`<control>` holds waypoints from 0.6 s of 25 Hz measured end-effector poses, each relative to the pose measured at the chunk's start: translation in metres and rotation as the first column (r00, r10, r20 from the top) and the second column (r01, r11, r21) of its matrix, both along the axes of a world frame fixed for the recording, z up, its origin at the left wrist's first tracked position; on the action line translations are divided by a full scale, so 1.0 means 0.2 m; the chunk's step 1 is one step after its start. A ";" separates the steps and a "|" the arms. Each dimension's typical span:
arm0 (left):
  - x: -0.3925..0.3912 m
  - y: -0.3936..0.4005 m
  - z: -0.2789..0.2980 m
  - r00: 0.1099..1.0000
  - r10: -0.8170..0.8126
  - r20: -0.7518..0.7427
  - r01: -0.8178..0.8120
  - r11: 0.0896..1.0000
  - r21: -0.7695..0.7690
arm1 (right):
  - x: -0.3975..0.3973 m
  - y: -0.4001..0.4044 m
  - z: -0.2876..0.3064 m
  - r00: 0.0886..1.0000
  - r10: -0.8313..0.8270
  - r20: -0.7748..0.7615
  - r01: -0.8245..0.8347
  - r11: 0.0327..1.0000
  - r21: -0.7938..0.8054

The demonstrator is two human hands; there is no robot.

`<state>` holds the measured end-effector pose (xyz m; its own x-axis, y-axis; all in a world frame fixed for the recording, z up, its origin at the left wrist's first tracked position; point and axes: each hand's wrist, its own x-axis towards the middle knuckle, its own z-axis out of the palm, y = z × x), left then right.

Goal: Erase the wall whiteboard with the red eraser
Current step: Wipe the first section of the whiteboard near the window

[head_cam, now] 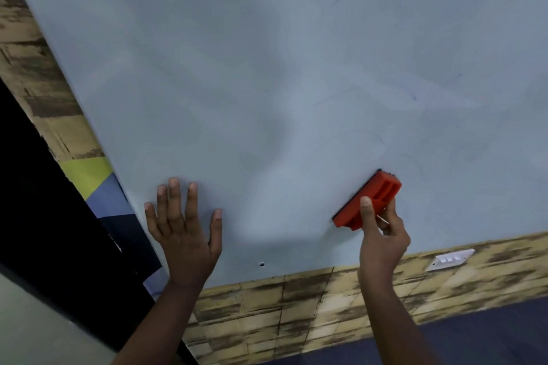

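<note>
Eraser [367,200] gripped in right hand [382,234], pressed on whiteboard [237,68].

Eraser [367,200] on whiteboard [267,68], right of flat left hand [184,231].

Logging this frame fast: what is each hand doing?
Left hand: open, flat on the whiteboard.
Right hand: closed on the red eraser.

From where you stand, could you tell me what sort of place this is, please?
Probably an office or classroom. A large wall whiteboard fills the view, a white switch plate sits on the patterned wall beneath, and the right hand holds a red eraser.
</note>
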<state>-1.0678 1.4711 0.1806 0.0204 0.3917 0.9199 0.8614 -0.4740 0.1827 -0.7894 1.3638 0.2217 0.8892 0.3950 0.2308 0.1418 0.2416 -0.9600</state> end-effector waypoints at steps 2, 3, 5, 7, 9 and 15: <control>0.00 -0.05 0.05 0.999 -0.006 0.039 0.006 1.000 -0.003 | 0.01 0.00 0.03 1.000 -0.024 -0.007 0.024 1.000 0.008; -0.01 -0.06 0.09 0.999 -0.010 0.046 0.010 1.000 -0.001 | 0.00 0.01 0.06 0.999 -0.028 0.025 0.027 0.999 0.022; -0.06 -0.04 0.20 0.999 -0.028 0.044 0.028 1.000 0.012 | -0.05 0.04 0.16 0.986 -0.025 0.165 0.017 0.999 0.047; -0.09 -0.02 0.30 0.999 -0.036 0.034 0.035 0.999 0.038 | -0.17 0.09 0.18 0.930 0.014 0.368 -0.034 0.998 0.048; -0.08 0.00 0.39 0.998 -0.044 0.052 0.041 0.997 0.063 | -0.35 0.13 0.11 0.797 0.152 0.585 -0.156 0.987 -0.043; 0.04 0.02 0.72 0.989 -0.133 0.064 0.117 0.972 0.202 | -0.59 0.18 -0.15 0.299 0.264 0.917 -0.149 0.962 -0.228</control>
